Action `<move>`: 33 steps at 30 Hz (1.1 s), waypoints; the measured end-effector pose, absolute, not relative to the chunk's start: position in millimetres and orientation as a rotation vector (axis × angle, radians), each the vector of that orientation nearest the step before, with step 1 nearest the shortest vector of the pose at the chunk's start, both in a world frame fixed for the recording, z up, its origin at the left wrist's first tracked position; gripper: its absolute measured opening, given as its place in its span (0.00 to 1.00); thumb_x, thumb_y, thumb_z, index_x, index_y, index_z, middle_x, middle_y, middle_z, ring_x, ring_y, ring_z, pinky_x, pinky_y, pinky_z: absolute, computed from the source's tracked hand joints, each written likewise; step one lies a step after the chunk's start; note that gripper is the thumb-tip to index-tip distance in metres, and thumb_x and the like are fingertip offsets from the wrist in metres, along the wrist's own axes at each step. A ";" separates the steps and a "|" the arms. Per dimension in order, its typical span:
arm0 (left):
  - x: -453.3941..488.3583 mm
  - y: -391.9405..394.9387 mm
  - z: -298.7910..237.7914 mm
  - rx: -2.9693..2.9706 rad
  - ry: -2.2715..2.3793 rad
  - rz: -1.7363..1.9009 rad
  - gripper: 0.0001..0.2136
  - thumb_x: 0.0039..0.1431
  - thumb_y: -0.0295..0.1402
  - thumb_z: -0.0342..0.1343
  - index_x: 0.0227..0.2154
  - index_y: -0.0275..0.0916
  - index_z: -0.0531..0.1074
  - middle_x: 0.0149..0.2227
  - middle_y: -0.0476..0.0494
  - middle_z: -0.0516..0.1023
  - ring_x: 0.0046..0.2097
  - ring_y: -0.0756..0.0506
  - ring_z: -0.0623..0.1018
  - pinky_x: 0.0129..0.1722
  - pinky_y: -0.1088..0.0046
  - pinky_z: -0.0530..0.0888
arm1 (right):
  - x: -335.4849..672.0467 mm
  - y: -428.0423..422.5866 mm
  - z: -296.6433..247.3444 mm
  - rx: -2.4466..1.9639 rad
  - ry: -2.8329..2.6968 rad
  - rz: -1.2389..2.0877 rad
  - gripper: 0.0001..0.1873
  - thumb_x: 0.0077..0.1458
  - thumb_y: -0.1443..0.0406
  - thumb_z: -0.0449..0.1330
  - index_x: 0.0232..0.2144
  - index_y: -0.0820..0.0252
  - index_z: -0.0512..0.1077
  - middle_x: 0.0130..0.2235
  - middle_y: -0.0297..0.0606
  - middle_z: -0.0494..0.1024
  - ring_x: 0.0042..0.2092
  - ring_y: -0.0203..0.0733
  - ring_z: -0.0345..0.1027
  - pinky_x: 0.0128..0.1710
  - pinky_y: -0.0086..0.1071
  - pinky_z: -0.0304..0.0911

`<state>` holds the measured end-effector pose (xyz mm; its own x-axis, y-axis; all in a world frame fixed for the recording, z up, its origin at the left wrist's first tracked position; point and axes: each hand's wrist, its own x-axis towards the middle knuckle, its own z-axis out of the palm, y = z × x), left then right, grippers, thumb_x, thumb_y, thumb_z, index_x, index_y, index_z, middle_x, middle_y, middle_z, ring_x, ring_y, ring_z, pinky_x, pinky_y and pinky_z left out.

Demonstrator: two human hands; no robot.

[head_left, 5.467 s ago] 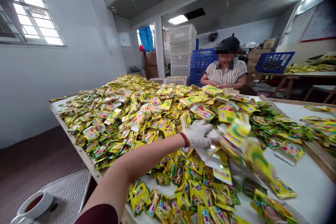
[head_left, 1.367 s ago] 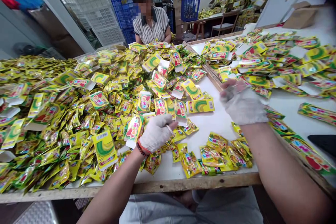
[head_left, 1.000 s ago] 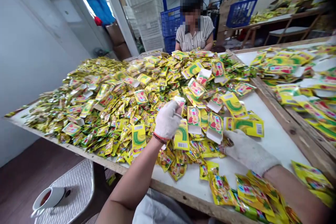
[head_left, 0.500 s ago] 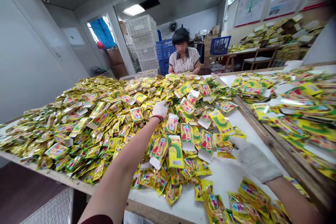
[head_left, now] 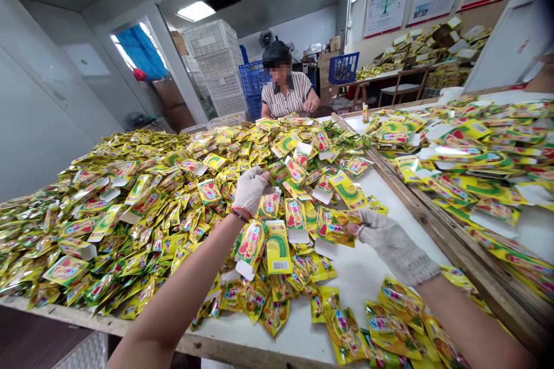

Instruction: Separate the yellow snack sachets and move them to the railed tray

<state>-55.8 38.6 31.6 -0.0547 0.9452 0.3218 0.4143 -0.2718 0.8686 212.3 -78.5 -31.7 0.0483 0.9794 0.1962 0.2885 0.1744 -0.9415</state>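
My left hand, in a white knit glove with the fingertips bare, pinches a green-and-yellow packet just above the heap. In my right hand, gloved the same way, is a yellow candy packet with pink-and-blue lettering, gripped at its right end between thumb and fingers. Flat yellow cartons with white open flaps lie below and between the hands, among them a carton with a green curve and a barcode. Loose yellow packets are spread near the front edge.
A big heap of packets covers the table's left side. A wooden divider runs along the right, with many yellow cartons beyond it. Across the table sits a co-worker. White crates are stacked behind.
My left hand has risen slightly from the heap and now shows a packet at its fingertips. My right hand has lifted a packet off the table. The view has turned slightly right.
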 end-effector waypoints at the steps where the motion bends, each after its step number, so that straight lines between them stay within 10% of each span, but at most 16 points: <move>1: -46.0 18.4 25.5 1.528 1.266 1.303 0.12 0.53 0.41 0.56 0.29 0.37 0.67 0.25 0.51 0.67 0.28 0.51 0.72 0.32 0.71 0.75 | 204.9 -81.0 -30.9 -1.246 -1.385 0.959 0.13 0.49 0.55 0.61 0.30 0.60 0.71 0.30 0.36 0.75 0.33 0.40 0.67 0.34 0.32 0.65; 33: -3.5 -84.5 -24.0 0.870 0.961 0.998 0.15 0.42 0.34 0.65 0.33 0.37 0.68 0.31 0.50 0.69 0.30 0.52 0.73 0.30 0.72 0.79 | 191.2 -89.9 -28.4 -1.509 -1.678 0.575 0.10 0.53 0.58 0.55 0.30 0.59 0.69 0.32 0.36 0.74 0.34 0.40 0.64 0.35 0.32 0.60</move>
<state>-3.5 -84.5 -24.0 0.2364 0.9413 -0.2409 -0.2761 0.3028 0.9122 191.2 -89.9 -28.4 0.0211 0.9671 0.2534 0.6084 0.1887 -0.7708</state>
